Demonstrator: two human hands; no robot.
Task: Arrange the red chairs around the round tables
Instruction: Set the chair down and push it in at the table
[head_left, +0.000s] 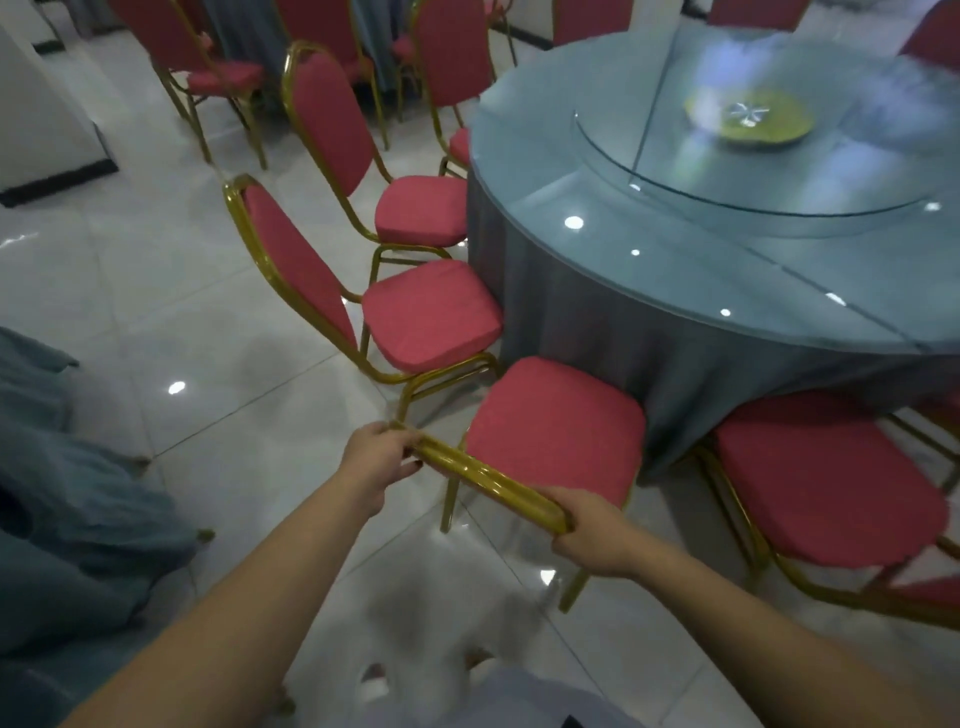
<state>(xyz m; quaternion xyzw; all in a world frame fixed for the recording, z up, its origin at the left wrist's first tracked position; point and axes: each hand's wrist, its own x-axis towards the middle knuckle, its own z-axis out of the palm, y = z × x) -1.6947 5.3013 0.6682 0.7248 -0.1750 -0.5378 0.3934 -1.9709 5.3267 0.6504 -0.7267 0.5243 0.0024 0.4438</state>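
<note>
Both hands are on one chair. The left hand (376, 465) is wrapped round one end of the gold top rail (488, 480) and the right hand (592, 535) clamps the other end, so they sit apart with the rail running between them.

The held chair (556, 431) stands at the near edge of the round table (597, 171), its red seat facing in. The seat's front edge is either touching the hanging grey tablecloth (597, 322) or just short of it; I cannot tell which.

This table looks close to finished. Further round its curve from the held chair, a second chair (431, 317) and a third chair (421, 210) already have their seats up against the cloth. On the held chair's other side, a fourth chair (826, 483) is drawn in near the table too. Past the far rim, the tops of more red backs (587, 21) show, though how neatly those sit is hidden. On the tabletop there is a glass turntable (779, 171).

What seems left here is squaring the held chair to the table and evening its gap with its neighbours. Well beyond the table, other red chairs (223, 78) stand more loosely by another draped table. I would guess those need attention later.
</note>
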